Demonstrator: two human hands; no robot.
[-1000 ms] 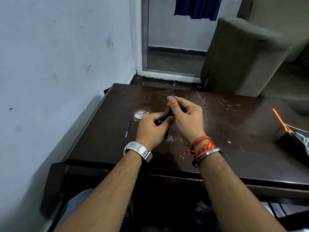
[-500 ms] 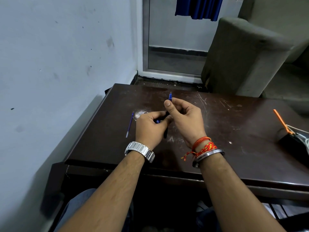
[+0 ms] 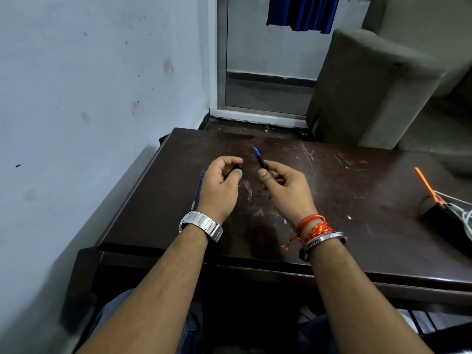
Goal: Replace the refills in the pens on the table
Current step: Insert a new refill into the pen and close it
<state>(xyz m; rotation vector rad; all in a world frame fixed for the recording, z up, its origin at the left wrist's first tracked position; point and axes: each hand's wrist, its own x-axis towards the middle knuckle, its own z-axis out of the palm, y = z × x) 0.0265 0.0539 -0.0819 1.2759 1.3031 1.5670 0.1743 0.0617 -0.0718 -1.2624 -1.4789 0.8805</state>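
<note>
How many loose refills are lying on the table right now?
1: a blue refill on the table, just left of the left hand. Others may be hidden under the hands.

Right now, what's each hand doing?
Left hand: closed on a small dark pen piece with blue end.
Right hand: closed, holding a slim black pen with blue tip.

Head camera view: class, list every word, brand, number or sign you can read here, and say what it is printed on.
None can be read.
Wristwatch on the left wrist: only its metal band shows, no dial.
Pen in the right hand: no marking legible.
Loose refill on the table: too thin to show print.
</note>
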